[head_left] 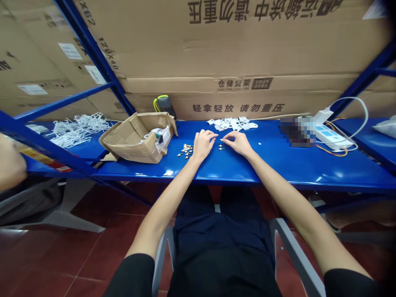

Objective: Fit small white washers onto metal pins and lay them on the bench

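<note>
My right hand (239,143) pinches a small brass-and-white pin-like piece (221,140) between thumb and index finger, just above the blue tabletop. Two similar pieces (221,147) lie in a short column below those fingertips. My left hand (203,144) rests on the table to the left, fingers curved with thumb and index apart, and nothing shows between them. Beside its outer edge lies a loose pile of small brass pieces (186,151), partly covered by the hand. Beyond both hands is a heap of white plastic parts (232,123).
An open cardboard box (130,144) with bits inside stands on the left, a dark bottle (167,106) behind it. White hooks (78,128) are heaped farther left. A power strip (332,137) with cables sits right. Blue shelf posts (102,62) frame the space; another person's arm (10,161) shows at left.
</note>
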`<state>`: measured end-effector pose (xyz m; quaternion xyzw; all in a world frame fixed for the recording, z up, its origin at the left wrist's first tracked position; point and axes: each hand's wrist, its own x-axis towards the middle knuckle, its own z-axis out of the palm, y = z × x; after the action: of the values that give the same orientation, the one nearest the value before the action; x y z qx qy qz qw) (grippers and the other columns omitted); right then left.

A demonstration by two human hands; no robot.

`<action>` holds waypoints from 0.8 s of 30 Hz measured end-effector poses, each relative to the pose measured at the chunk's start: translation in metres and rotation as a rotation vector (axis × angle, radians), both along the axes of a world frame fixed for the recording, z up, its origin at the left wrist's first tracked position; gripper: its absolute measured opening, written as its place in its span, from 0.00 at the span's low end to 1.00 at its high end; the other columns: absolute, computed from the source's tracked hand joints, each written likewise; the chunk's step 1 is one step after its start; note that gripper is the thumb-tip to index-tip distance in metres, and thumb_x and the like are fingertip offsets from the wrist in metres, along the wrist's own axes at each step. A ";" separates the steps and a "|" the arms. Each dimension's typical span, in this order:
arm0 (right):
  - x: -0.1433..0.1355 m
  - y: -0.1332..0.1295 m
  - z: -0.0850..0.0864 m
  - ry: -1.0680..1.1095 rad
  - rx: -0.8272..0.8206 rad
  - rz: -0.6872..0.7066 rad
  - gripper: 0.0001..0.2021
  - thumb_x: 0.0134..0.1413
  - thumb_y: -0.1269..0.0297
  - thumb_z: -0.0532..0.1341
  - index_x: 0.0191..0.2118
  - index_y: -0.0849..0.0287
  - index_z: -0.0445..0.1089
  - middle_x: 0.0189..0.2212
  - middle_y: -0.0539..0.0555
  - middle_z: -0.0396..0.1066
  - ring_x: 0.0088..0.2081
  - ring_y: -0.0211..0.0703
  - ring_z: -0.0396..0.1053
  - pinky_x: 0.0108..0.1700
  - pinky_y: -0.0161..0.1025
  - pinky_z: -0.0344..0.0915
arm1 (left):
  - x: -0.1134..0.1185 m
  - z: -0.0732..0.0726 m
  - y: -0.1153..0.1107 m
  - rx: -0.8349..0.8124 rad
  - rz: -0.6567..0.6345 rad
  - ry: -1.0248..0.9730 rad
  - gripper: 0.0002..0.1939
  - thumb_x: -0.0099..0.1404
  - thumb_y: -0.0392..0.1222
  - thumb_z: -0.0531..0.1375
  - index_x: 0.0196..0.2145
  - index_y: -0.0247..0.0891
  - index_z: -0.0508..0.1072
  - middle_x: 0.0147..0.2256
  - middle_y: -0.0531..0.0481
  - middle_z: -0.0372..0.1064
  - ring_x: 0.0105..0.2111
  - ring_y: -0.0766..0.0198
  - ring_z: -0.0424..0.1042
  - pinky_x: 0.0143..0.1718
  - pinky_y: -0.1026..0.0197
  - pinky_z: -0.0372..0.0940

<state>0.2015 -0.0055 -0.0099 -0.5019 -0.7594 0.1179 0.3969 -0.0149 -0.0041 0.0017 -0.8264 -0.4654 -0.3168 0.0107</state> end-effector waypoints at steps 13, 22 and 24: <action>0.003 0.007 -0.008 -0.112 0.002 0.093 0.06 0.62 0.65 0.67 0.37 0.52 0.84 0.45 0.55 0.83 0.49 0.53 0.78 0.57 0.50 0.71 | -0.002 -0.009 0.004 -0.009 0.089 0.044 0.16 0.74 0.32 0.55 0.49 0.45 0.81 0.52 0.43 0.77 0.55 0.46 0.70 0.55 0.43 0.65; 0.003 0.007 -0.007 -0.095 -0.006 0.107 0.06 0.62 0.63 0.67 0.38 0.51 0.84 0.44 0.54 0.84 0.49 0.53 0.78 0.57 0.50 0.71 | -0.001 -0.012 0.003 -0.022 0.152 0.072 0.17 0.73 0.32 0.56 0.52 0.42 0.80 0.55 0.40 0.75 0.57 0.43 0.69 0.55 0.41 0.64; 0.003 0.007 -0.006 -0.092 -0.010 0.112 0.07 0.62 0.63 0.67 0.38 0.51 0.84 0.44 0.53 0.84 0.48 0.52 0.78 0.56 0.49 0.71 | -0.001 -0.011 0.002 -0.023 0.143 0.078 0.17 0.72 0.32 0.56 0.52 0.42 0.80 0.55 0.40 0.75 0.57 0.43 0.69 0.56 0.41 0.64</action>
<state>0.2047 0.0014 -0.0162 -0.4655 -0.8032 0.1205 0.3517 -0.0158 -0.0019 -0.0095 -0.8028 -0.5261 -0.2774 0.0419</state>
